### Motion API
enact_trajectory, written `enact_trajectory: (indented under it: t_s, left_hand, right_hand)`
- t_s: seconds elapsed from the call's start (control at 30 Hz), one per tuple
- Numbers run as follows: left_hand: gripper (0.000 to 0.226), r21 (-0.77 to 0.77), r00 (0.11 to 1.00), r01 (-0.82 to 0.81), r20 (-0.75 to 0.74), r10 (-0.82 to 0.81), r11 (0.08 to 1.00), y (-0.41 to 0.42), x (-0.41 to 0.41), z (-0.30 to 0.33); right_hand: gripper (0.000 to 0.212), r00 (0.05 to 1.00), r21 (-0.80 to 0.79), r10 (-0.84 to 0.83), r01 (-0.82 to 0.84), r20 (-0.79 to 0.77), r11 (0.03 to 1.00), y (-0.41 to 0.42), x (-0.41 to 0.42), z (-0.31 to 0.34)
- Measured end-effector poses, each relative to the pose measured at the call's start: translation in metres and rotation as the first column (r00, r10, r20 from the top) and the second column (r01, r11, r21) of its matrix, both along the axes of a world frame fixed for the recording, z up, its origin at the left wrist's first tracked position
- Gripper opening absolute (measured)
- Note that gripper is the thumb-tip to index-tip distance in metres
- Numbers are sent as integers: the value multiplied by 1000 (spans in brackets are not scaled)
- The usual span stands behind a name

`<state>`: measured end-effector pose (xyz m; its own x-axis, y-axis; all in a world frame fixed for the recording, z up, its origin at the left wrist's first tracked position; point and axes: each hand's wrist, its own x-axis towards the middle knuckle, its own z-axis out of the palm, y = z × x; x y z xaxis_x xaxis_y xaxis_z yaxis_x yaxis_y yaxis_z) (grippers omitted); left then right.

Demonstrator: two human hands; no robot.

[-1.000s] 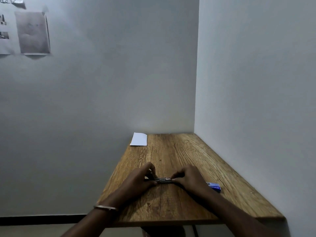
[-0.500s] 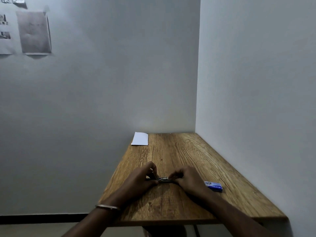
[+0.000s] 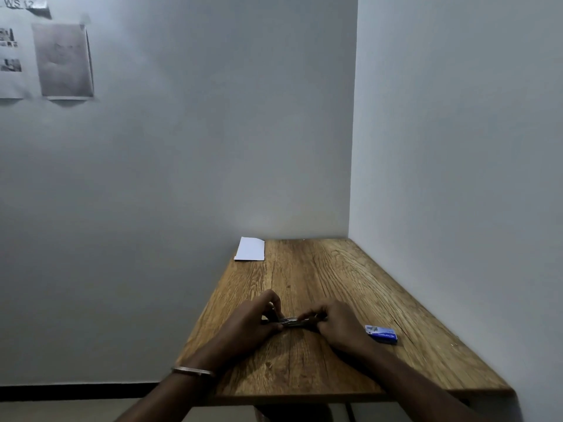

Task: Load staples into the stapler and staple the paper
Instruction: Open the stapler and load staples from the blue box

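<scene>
On the wooden table (image 3: 335, 278), both hands meet over a small metal stapler (image 3: 297, 322) lying near the front middle. The left hand (image 3: 246, 322) pinches its left end with fingers curled; a bangle (image 3: 193, 371) circles that wrist. The right hand (image 3: 339, 325) grips the right end, fingers closed on it. Whether the stapler is open is too small to tell. A blue staple box (image 3: 381, 334) lies just right of the right hand. White paper (image 3: 250, 249) rests at the far left corner, well apart.

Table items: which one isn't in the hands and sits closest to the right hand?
The blue staple box, lying just beside the right hand. The white paper lies at the table's far left corner.
</scene>
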<state>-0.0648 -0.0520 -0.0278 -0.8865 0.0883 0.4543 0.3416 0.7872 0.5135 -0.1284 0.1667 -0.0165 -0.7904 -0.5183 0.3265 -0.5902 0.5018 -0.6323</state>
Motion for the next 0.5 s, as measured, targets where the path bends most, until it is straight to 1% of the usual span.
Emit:
enact_trajectory:
  t_s: [0.17,0.23,0.33,0.37,0.43,0.47,0.5]
  left_hand:
    - [31,-9,1000,-14,-11,14,1000,2,1,2]
    - [29,-11,1000,-13,-11,13,1000,3,1,3]
    - [28,-16,1000,-19,-22,19,1000,2,3,3]
    - [28,-18,999,-26,-35,25,1000,1,4,3]
    - [31,0,995,-45,-88,45,999,2,6,4]
    - [33,9,989,-71,-128,71,997,3,7,4]
    - [34,4,981,-91,-170,90,996,6,9,6]
  right_hand:
    - [22,997,-61,-75,76,9,995,0,5,2]
    - [21,993,-117,-114,117,28,986,1,8,4]
    - [17,971,-238,-226,237,72,942,-1,15,3]
    - [16,961,-283,-243,270,130,920,-3,19,1]
    - [11,917,-376,-233,351,324,857,-6,27,-1]
    - [11,877,-435,-194,397,440,809,-8,31,-1]
    - [12,821,-501,-119,448,558,741,-11,35,0]
